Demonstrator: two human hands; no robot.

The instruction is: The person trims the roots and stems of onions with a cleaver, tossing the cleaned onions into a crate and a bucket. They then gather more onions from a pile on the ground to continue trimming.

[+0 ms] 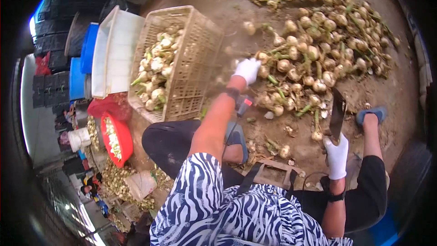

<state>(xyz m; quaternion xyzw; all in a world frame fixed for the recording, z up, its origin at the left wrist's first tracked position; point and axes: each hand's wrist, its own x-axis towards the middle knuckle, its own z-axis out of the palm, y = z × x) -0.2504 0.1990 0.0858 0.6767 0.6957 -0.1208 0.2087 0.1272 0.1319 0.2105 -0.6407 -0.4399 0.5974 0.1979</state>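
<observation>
My left hand (248, 70), in a white glove, reaches to the near left edge of a heap of garlic bulbs (314, 52) with stems on the ground. Its fingertips are right beside a bulb; the fingers are smeared by motion and I cannot tell whether they grip it. My right hand (337, 157), also gloved in white, is closed around the handle of a broad-bladed knife (337, 113). The dark blade points away from me, over the near right edge of the heap. A few loose bulbs (284, 151) and trimmings lie on the ground between my feet.
Left of the heap a tilted plastic crate (193, 59) holds trimmed garlic. Beyond it stand a white tub (114, 52) and a red basin (120, 141) with garlic. A small grey device with a red patch (246, 103) and a cable lies along my left forearm. More garlic lies behind left.
</observation>
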